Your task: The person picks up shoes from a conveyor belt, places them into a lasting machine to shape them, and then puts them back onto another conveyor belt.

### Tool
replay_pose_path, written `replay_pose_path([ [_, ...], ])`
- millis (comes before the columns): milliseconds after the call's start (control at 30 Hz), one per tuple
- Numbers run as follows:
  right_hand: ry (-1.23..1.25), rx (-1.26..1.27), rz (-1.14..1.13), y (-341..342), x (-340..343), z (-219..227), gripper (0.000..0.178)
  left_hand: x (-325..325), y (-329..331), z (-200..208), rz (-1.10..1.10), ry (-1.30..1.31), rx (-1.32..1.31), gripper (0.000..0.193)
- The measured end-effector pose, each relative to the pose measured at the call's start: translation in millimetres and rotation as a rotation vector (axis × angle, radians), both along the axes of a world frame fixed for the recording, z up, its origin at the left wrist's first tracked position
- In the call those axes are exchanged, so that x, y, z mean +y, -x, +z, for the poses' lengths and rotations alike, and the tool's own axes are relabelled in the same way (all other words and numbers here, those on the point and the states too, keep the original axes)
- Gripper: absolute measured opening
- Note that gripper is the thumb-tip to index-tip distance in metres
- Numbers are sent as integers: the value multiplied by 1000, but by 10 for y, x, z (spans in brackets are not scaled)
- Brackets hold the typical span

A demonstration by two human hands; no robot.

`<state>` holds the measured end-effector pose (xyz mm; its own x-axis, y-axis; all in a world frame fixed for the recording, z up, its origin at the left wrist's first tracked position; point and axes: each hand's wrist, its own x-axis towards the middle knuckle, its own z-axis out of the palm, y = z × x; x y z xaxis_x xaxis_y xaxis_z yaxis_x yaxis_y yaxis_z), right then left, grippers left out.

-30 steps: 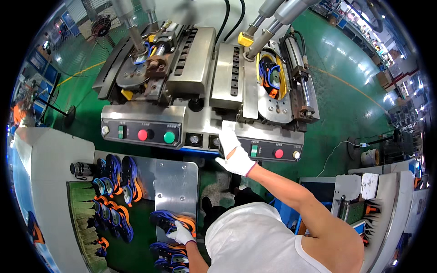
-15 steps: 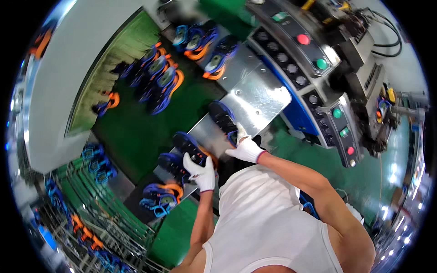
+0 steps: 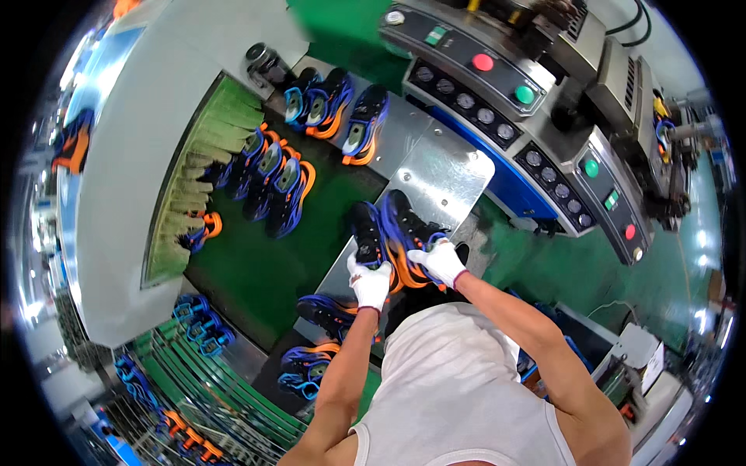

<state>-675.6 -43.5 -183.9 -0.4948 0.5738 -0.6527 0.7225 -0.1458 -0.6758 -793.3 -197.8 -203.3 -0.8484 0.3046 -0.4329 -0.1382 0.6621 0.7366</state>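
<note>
My left hand [image 3: 369, 286], in a white knit glove, is closed on the heel end of a dark shoe [image 3: 365, 224] with a blue and orange sole. Right beside it, my gloved right hand [image 3: 439, 262] grips the heel end of a matching shoe [image 3: 401, 216]. The two shoes lie side by side, toes pointing away from me, over the metal plate [image 3: 444, 167]. Below my left hand, another dark shoe [image 3: 325, 312] lies on its side, partly behind my wrist. Closer to me sits a blue and orange shoe [image 3: 305, 371].
Several shoes [image 3: 284, 186] stand on the green belt [image 3: 260, 268] at the brush-curtained machine opening [image 3: 186, 182]. More shoes [image 3: 364, 124] rest at the plate's far end near a dark jar [image 3: 266, 64]. At right stands a machine with gauges and buttons [image 3: 497, 85]. A rack [image 3: 210, 380] is at lower left.
My left hand has moved up and right from the nearer shoes, bringing one beside the shoe in my right hand. The whole view has also shifted.
</note>
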Motion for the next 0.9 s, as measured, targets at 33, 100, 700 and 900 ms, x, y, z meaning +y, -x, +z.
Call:
replay_pose_path([
  [33,-39,60,-71,-126,68,-30,39,142,52,65,-133,-9,49,68],
  [100,273,218,-497,-482,137,118,28,492,0,306,-273,4,4,72],
  [700,-438,707,-2052,-3776,-1309,1960,37,2125,-3424,1978,-1742,-458,-461,61],
  [900,-1035,229,-2344,-4968,-2181,2226,48,2068,-5372,2634,-2145,-485,-377,67],
])
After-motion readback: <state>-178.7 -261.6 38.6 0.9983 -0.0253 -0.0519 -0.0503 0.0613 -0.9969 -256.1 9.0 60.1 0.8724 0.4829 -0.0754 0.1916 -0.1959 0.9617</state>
